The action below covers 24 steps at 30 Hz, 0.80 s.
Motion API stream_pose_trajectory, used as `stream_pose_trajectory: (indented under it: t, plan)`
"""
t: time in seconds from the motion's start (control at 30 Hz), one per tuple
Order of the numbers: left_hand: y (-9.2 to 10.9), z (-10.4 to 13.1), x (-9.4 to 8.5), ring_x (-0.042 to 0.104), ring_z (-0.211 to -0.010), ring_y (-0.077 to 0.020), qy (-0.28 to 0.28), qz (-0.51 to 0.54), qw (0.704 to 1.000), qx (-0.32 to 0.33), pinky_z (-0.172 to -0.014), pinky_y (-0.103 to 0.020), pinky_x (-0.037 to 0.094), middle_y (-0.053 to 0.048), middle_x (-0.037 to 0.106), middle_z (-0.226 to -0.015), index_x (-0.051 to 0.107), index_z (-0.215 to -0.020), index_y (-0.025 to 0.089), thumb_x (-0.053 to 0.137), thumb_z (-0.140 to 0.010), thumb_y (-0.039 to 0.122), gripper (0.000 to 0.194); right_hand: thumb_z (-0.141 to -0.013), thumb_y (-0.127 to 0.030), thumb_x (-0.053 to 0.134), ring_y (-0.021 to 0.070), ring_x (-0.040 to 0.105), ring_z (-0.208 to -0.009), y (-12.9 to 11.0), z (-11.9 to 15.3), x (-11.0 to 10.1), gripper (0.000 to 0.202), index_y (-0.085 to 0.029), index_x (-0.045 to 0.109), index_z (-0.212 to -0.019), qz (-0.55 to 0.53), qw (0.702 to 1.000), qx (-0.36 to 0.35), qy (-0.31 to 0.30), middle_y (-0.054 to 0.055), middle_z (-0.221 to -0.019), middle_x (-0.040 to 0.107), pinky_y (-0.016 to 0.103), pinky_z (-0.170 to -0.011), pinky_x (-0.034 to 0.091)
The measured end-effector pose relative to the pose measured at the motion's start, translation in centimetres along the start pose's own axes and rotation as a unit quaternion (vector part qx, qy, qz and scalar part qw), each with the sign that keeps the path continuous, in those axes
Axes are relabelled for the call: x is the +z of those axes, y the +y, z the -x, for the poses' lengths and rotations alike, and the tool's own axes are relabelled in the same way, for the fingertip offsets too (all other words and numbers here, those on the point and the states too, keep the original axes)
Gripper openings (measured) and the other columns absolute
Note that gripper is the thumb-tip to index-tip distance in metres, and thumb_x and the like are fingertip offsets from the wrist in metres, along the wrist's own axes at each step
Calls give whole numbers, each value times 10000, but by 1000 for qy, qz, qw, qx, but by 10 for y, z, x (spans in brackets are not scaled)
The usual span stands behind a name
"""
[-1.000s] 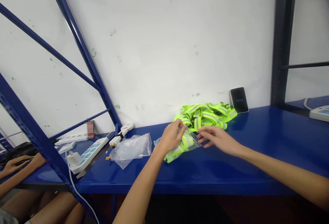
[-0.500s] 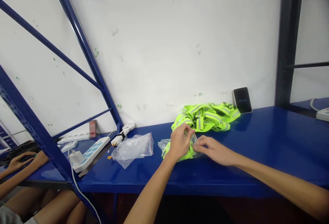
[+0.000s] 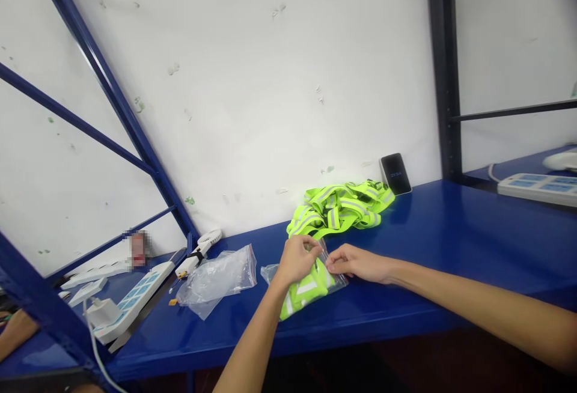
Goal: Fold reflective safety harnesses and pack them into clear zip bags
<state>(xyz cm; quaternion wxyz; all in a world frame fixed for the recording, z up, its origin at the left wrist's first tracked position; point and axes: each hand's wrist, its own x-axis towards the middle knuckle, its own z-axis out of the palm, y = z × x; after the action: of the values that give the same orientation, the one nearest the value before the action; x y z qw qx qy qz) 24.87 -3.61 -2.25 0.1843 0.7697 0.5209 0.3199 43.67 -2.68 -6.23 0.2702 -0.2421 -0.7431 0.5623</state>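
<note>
A clear plastic zip bag with a folded neon-yellow reflective strap inside lies on the blue tabletop near its front edge. My left hand pinches the bag's upper edge, thumb against fingers. On the other side of the opening, my right hand grips the bag's right edge with closed fingertips. Directly behind my hands sits a loose heap of neon-yellow reflective straps with grey stripes. Empty clear zip bags lie flat to the left of my left hand.
A black-screened device leans on the wall behind the heap. To the left are a small white fan, a power strip and a blue rack post. Another person's arm shows beyond it. A second power strip lies far right.
The view has swung to the right. The bag now lies flatter and nearer the front edge, showing more of the folded strap. Both hands stay on its upper edge.
</note>
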Motion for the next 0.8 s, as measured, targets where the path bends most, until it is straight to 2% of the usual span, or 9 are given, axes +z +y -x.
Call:
stream_pose_trajectory:
  t: [0.1, 0.2, 0.33, 0.47, 0.57, 0.67, 0.73, 0.8]
  plan:
    - [-6, 4, 5, 669, -806, -199, -31, 120, 992, 21, -740, -291, 497, -70, 730, -839, 693, -781, 136, 599, -791, 306, 195, -803, -469, 621, 80, 373, -487, -3, 4, -2, 346, -150, 596, -671, 6, 999, 10, -37, -47, -526, 466, 222, -503, 265]
    - [-7, 8, 6, 667, -813, -198, -22, 155, 987, 34, -764, -296, 505, -75, 727, -839, 688, -779, 133, 611, -798, 317, 200, -815, -483, 608, 103, 505, -517, -2, 6, -1, 371, -150, 588, -652, -11, 999, 24, -31, -14, -540, 558, 221, -529, 357]
    - [-7, 10, 5, 669, -829, -199, 15, 132, 991, 29, -771, -299, 508, -80, 729, -858, 694, -812, 133, 604, -809, 317, 205, -770, -510, 653, 124, 588, -535, 7, 2, 4, 386, -135, 615, -688, -51, 996, 46, 53, 39, -618, 654, 241, -526, 475]
    - [-9, 9, 5, 678, -838, -201, 38, 142, 989, 22, -788, -303, 508, -84, 737, -883, 700, -805, 135, 605, -806, 304, 194, -713, -488, 714, 143, 624, -548, 14, -3, 9, 371, -128, 626, -733, -58, 984, 61, 155, 43, -606, 655, 267, -518, 538]
    - [-10, 9, 7, 679, -827, -204, 70, 143, 987, 11, -785, -302, 504, -79, 740, -866, 702, -800, 135, 619, -796, 303, 188, -662, -436, 764, 150, 609, -508, 12, -7, 9, 369, -151, 607, -836, -58, 974, 57, 213, -3, -559, 615, 251, -442, 511]
    - [-11, 10, 8, 678, -821, -198, 92, 134, 986, 20, -784, -294, 499, -66, 739, -860, 698, -798, 142, 604, -807, 295, 179, -685, -394, 753, 129, 538, -445, 8, -9, 5, 454, -178, 599, -1053, -26, 978, 37, 205, -56, -516, 564, 225, -399, 434]
    - [-11, 11, 10, 678, -817, -193, 90, 130, 987, 33, -784, -289, 497, -59, 737, -861, 694, -800, 148, 586, -821, 288, 179, -731, -390, 717, 111, 504, -465, 8, -9, 3, 362, -166, 656, -1009, 10, 982, 10, 188, -47, -532, 556, 226, -448, 414]
    - [-11, 12, 11, 678, -814, -187, 84, 127, 987, 43, -790, -285, 495, -55, 735, -857, 692, -796, 153, 571, -832, 277, 178, -758, -396, 692, 121, 532, -564, 9, -10, 2, 258, -150, 705, -835, 42, 979, -31, 198, -7, -620, 597, 242, -539, 425]
